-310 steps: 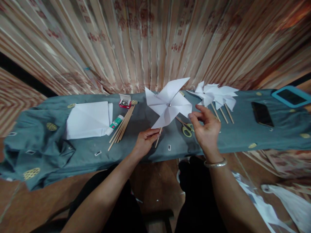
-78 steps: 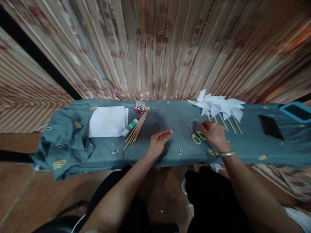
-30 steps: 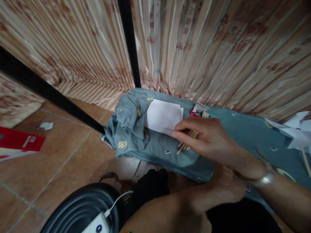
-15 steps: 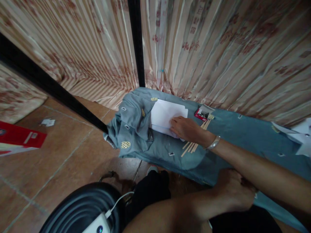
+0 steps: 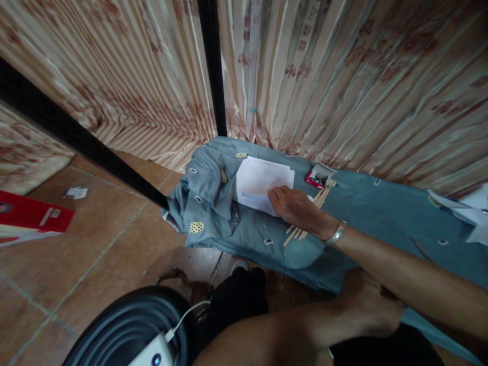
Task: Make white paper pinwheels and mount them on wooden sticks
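Paper, smooth, flat, under right hand

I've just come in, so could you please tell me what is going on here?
A person's right hand touches a stack of white paper near its edge; whether it grips a sheet is unclear. The left hand sits by the right forearm, its fingers hidden. Wooden sticks lie partly hidden by the right hand, next to an open red box. Part of a pinwheel shows at the right edge.
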Motion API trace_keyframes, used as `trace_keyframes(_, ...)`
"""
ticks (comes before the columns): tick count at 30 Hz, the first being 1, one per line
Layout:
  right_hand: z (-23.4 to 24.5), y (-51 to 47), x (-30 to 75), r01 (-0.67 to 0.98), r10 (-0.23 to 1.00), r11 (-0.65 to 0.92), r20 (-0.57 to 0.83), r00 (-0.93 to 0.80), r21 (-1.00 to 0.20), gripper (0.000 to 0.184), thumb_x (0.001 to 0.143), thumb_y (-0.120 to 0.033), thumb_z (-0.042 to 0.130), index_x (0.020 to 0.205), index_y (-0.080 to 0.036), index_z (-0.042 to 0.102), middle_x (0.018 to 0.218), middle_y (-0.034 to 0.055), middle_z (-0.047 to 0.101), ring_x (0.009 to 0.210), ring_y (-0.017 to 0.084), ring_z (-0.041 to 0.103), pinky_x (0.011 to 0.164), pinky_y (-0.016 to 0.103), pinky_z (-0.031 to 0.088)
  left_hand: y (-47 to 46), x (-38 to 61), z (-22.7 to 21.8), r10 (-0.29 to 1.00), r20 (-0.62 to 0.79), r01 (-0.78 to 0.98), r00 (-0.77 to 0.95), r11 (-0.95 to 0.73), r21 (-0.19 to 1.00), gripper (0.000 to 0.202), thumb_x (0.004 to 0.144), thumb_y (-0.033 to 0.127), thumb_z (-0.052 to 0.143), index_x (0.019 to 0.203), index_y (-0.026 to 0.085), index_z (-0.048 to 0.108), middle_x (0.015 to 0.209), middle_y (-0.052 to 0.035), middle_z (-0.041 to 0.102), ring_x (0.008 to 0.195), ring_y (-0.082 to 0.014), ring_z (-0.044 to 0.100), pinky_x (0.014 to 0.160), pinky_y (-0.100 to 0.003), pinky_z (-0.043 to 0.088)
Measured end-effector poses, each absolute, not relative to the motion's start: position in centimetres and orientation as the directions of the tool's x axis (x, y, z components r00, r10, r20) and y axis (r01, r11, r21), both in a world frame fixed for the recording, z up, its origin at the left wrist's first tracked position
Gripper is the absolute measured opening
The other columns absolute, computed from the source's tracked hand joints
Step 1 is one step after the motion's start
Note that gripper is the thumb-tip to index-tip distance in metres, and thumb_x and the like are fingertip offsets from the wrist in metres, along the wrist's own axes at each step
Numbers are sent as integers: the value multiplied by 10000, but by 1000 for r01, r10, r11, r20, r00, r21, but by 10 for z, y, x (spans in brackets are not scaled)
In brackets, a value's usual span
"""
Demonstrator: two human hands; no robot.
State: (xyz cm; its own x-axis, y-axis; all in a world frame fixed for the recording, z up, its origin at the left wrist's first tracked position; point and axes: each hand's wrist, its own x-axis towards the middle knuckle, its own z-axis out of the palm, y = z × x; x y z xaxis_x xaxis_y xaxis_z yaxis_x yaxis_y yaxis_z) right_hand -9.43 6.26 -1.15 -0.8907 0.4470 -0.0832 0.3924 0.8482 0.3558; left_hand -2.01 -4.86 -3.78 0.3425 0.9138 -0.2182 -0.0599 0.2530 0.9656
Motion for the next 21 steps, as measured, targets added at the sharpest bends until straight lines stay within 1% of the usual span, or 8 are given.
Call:
trace_keyframes(4,-10,64,-94,408,457,855,-94,-885,320,268,925,-17,346,997,-101,591,955,172,672,867,260,651,619,317,486,-48,-23,-35,911,-227,-50,345,259,965,382,785,19,558,1126,118,698,1248,-92,694,1187,-268,622,975,-340,513)
trace_keyframes(7,-4,65,-94,430,476,851,-99,-874,300,273,937,-30,337,1003,-100,592,975,175,676,895,271,653,649,331,489,-47,-23,-35,912,-229,-30,340,254,967,335,796,37,560,1086,108,712,1200,-91,716,1139,-270,647,966,-340,520)
trace_keyframes(11,2,67,-94,450,493,845,-95,-865,289,286,951,-43,325,998,-93,602,990,171,679,936,281,654,721,346,493,-46,-22,-33,877,-304,-11,373,332,943,387,800,37,554,1161,88,684,1238,-115,695,1144,-279,645,966,-345,525)
trace_keyframes(13,1,67,-94,452,490,854,-108,-865,259,282,960,-57,336,994,-100,612,994,162,688,944,280,657,727,342,494,-45,-21,-33,872,-310,-21,379,344,939,413,795,27,551,1185,86,672,1259,-117,684,1167,-277,632,974,-344,522)
trace_keyframes(15,-3,68,-93,474,497,860,-103,-862,189,260,986,-124,364,981,-112,623,985,149,697,945,275,661,744,338,501,-46,-19,-35,878,-302,-22,373,333,943,400,811,37,540,1185,90,675,1252,-106,689,1177,-270,627,971,-338,524)
trace_keyframes(17,-9,70,-93,504,511,859,-80,-856,97,228,994,-213,427,986,-117,633,992,143,705,972,274,660,795,342,510,-47,-17,-38,882,-295,-2,367,318,948,387,827,63,544,1188,104,675,1251,-92,692,1169,-267,632,970,-342,525)
trace_keyframes(19,-16,74,-91,529,529,849,-41,-848,6,207,963,-264,527,1043,-106,634,1056,151,706,1032,282,647,866,358,511,-49,-16,-41,886,-293,21,360,306,952,364,836,98,558,1180,105,678,1256,-92,688,1158,-273,637,979,-358,519)
trace_keyframes(21,-24,79,-89,540,542,839,11,-840,-71,281,914,-284,618,1118,-90,622,1138,164,695,1088,295,629,925,385,505,-49,-15,-45,881,-297,34,370,306,951,340,845,120,559,1160,91,684,1236,-103,696,1136,-276,646,970,-360,523)
